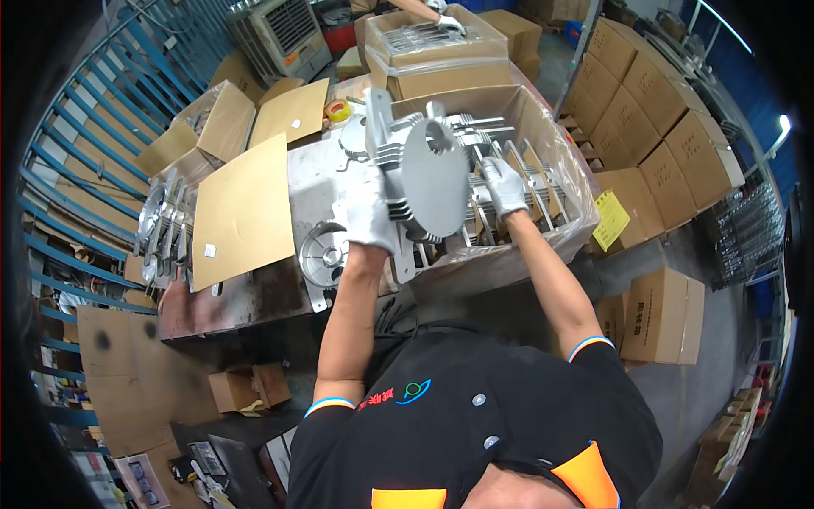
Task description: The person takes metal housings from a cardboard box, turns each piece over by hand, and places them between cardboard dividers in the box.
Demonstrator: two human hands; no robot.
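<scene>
A silver-grey metal part (434, 182) with a smooth round face and stacked thin fins stands tilted at the left side of an open, plastic-lined brown cardboard box (496, 102), the white-gloved left hand's (369, 212) fingers closed on its finned edge. In the box, silver metal pieces (543, 191) stand in rows between cardboard dividers; the white-gloved right hand (505, 187) reaches in, whether pinching one I cannot tell.

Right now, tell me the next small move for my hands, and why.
Probably bring the right hand across to steady the round-faced metal part: the left hand alone seems to hold it, while the right is over the metal pieces in the open carton.
</scene>
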